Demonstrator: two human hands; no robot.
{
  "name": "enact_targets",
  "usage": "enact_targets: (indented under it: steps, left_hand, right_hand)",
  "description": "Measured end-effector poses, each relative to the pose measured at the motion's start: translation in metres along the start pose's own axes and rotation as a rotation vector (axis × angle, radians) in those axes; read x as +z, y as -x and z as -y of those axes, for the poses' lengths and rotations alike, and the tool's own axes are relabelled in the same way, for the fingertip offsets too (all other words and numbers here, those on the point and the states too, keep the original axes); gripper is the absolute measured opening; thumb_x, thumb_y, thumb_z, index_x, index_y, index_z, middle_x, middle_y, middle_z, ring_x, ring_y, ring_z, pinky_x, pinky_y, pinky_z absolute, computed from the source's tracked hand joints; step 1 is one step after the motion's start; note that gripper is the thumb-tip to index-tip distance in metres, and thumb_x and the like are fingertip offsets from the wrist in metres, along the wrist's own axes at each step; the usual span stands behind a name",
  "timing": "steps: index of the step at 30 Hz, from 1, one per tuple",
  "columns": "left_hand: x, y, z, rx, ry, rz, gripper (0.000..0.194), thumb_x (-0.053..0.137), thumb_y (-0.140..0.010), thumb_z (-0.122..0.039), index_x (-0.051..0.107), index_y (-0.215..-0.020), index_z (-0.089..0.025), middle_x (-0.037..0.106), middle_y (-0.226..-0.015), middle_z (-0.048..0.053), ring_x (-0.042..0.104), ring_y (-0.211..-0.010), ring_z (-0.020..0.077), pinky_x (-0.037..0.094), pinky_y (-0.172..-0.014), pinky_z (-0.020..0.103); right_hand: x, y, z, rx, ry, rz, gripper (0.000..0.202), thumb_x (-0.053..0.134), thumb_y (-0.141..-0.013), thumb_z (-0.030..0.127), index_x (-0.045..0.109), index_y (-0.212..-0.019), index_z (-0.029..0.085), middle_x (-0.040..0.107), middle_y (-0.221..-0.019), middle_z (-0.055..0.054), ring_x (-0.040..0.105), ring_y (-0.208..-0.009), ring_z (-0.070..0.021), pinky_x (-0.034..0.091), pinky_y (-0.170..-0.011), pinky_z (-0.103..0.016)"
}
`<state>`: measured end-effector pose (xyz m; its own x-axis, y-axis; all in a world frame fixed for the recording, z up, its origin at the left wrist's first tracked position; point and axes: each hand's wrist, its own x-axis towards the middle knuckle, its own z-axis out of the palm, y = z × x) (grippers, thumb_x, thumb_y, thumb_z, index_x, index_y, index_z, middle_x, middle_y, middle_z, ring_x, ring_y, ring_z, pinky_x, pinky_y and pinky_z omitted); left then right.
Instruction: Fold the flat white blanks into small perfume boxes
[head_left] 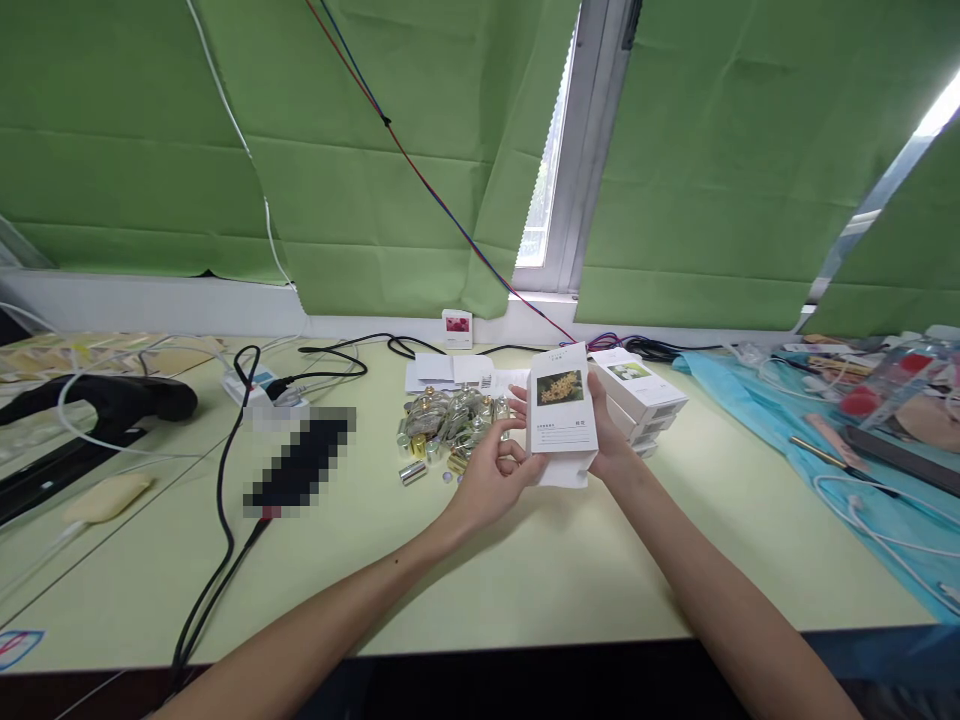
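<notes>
A white box (562, 425) with a picture of yellow flowers is held up over the table, its lower end flap hanging open. My left hand (491, 465) grips its lower left edge, thumb near the bottom corner. Along the right side, my right hand (609, 435) is wrapped round the box. Behind my left hand lies a heap of small clear packets with gold and silver caps (454, 420). White boxes (645, 390) are stacked just right of my right hand.
A small white box (457, 328) stands by the sill. Black cables (225, 480) and a pixelated dark object (304, 465) lie at left. Blue cloth (750, 400) with bottles, cables and a brush covers the right side. White papers (442, 370) lie behind the heap.
</notes>
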<state>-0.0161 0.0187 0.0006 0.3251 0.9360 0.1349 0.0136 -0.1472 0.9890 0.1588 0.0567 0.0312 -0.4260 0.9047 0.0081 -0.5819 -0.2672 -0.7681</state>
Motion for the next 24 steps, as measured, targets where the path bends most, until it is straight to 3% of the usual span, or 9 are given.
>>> enact_targets:
  steps: [4,10,15,24]
  left_hand:
    - [0.0002,-0.0005,0.0022,0.009,-0.043,-0.003,0.043,0.069,-0.086,-0.051,0.053,-0.114,-0.023,0.052,-0.064,-0.009,0.041,-0.043,0.0057,0.03,-0.046,0.02]
    - [0.0003,-0.0005,0.0023,0.003,0.012,-0.042,0.041,0.07,-0.085,-0.049,0.053,-0.112,-0.023,0.053,-0.063,-0.01,0.041,-0.04,0.0056,0.031,-0.045,0.021]
    - [0.0009,0.0001,-0.0008,-0.014,0.085,-0.026,0.039,0.071,-0.085,-0.049,0.053,-0.108,-0.023,0.05,-0.061,-0.011,0.041,-0.039,0.0058,0.031,-0.041,0.02]
    - [-0.0007,-0.0004,0.0006,-0.015,0.092,-0.013,0.042,0.067,-0.087,-0.058,0.055,-0.105,-0.022,0.05,-0.057,-0.01,0.039,-0.037,0.0054,0.029,-0.038,0.019]
  right_hand:
    - [-0.0027,-0.0019,-0.0008,-0.037,-0.016,0.004,0.076,0.045,-0.089,0.079,0.063,-0.133,0.02,0.065,-0.141,-0.012,0.059,-0.133,-0.0278,0.053,-0.108,-0.043]
    - [-0.0014,-0.0022,-0.0022,-0.004,-0.006,0.008,0.083,0.04,-0.088,0.081,0.06,-0.136,0.017,0.067,-0.136,-0.016,0.061,-0.131,-0.0306,0.052,-0.109,-0.048]
    - [0.0012,-0.0016,-0.0021,0.004,-0.046,-0.02,0.077,0.036,-0.092,0.077,0.062,-0.134,0.017,0.066,-0.139,-0.013,0.065,-0.126,-0.0278,0.056,-0.105,-0.042]
    - [0.0015,-0.0019,0.0012,0.027,-0.018,-0.071,0.069,0.042,-0.093,0.072,0.067,-0.125,0.016,0.076,-0.117,-0.013,0.073,-0.106,-0.0273,0.06,-0.092,-0.039]
